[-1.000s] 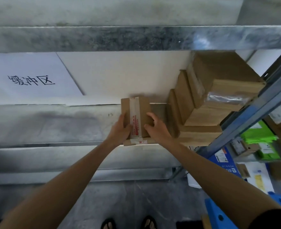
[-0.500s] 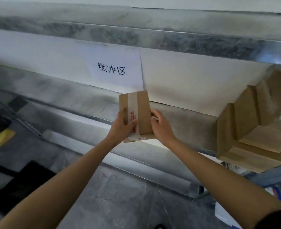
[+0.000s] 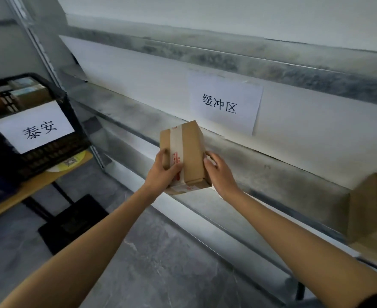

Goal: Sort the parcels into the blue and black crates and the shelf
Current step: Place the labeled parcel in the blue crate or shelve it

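A black crate point(image 3: 50, 161) with a paper label stands on the worktop point(image 3: 34, 187) at left. Stacked cardboard boxes point(image 3: 365, 210) fill the shelf's point(image 3: 272, 174) right end. The taped parcel point(image 3: 189, 152) is upright over the shelf's front edge, held in a two-handed grip: left hand point(image 3: 161, 172) with its thumb across the face, right hand point(image 3: 221, 172) curled round the right side.

A white paper sign point(image 3: 224, 103) printed with 缓冲区 in black is stuck flat on the white wall point(image 3: 138, 70). At the left stands a table point(image 3: 16, 194) with a wooden top and black legs point(image 3: 60, 192). A yellow round sticker point(image 3: 78, 157) lies at the table's right corner. On the grey stone floor point(image 3: 161, 263), a black mat point(image 3: 72, 223) lies partly under the table's right end.
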